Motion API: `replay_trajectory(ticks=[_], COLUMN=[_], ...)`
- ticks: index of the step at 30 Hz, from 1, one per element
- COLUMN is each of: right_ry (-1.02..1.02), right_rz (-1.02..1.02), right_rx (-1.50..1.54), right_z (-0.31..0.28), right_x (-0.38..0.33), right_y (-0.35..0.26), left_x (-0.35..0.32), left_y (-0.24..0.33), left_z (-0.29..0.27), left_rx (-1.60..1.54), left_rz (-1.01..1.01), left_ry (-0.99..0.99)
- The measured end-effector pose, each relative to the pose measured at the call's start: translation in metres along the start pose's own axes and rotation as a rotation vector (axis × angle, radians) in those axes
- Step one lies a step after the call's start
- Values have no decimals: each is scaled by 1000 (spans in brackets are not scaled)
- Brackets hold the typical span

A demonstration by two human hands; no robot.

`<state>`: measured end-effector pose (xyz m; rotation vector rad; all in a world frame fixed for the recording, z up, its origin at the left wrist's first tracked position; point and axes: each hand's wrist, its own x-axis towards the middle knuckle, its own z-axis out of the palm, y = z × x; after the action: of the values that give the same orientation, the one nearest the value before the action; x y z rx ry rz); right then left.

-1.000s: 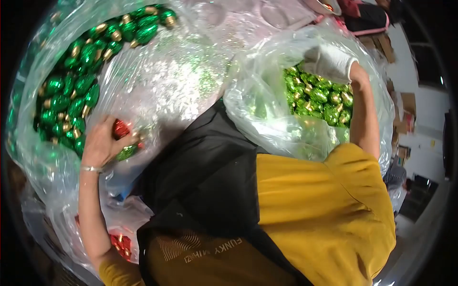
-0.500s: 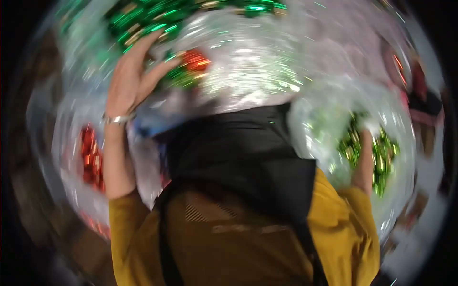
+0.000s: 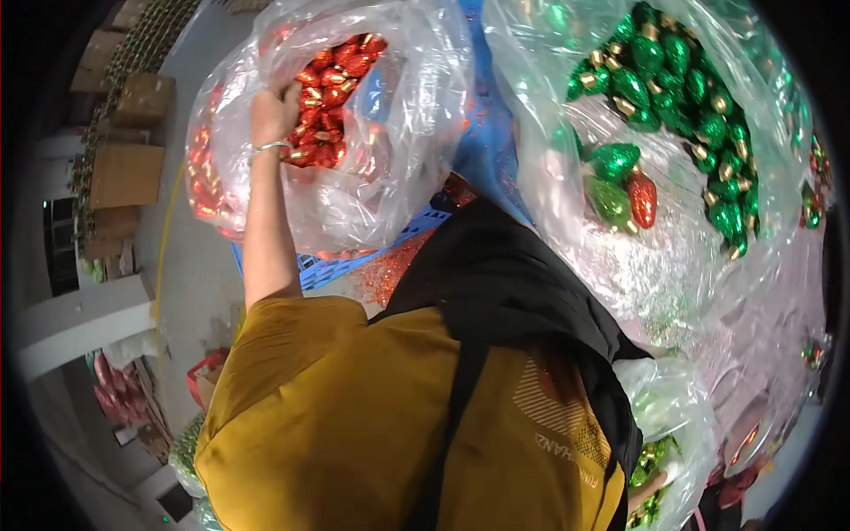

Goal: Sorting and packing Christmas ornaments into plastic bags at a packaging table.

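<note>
My left hand point(image 3: 274, 117) reaches into a clear plastic bag point(image 3: 416, 133) of glittery red bulb-shaped ornaments point(image 3: 320, 111) with gold caps. Its fingers curl down against the ornaments, and what they hold is hidden. At the lower right, my right hand point(image 3: 651, 488) is in another clear bag point(image 3: 695, 398) of light green ornaments point(image 3: 653, 462); only part of the hand shows, with something white at the fingertips. Between them, a dark green ornament point(image 3: 614, 161), a light green ornament point(image 3: 609, 203) and a red ornament point(image 3: 642, 199) lie together on shiny plastic.
A large open bag point(image 3: 531, 97) holds many dark green ornaments point(image 3: 677, 75) at the upper right. A blue crate point(image 3: 350, 268) stands under the red bag. Red glitter covers nearby surfaces. Cardboard boxes point(image 3: 127, 175) line the left, beyond a yellow floor line point(image 3: 166, 226).
The view has swung to the left. My left hand has moved from beside the small ornament group to the bag of red ornaments. My right hand stays at the light green bag.
</note>
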<state>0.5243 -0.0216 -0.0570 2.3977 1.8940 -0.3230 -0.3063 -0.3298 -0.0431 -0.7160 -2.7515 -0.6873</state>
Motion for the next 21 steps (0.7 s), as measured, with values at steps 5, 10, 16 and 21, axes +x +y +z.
replay_trajectory(ticks=[5, 10, 16, 21], right_ry=[-171, -347, -1037, -701], right_rz=[-148, -269, -627, -893], right_rx=[326, 669, 574, 346], right_z=[-63, -32, -12, -53], right_x=[-31, -34, -115, -113], right_y=[73, 69, -195, -276], left_x=[-16, -18, -31, -28], left_y=[-67, -109, -87, -174], left_z=[72, 115, 113, 154], left_rx=[445, 460, 790, 1145], left_rz=[35, 256, 169, 497], left_ry=[-445, -922, -955, -1123])
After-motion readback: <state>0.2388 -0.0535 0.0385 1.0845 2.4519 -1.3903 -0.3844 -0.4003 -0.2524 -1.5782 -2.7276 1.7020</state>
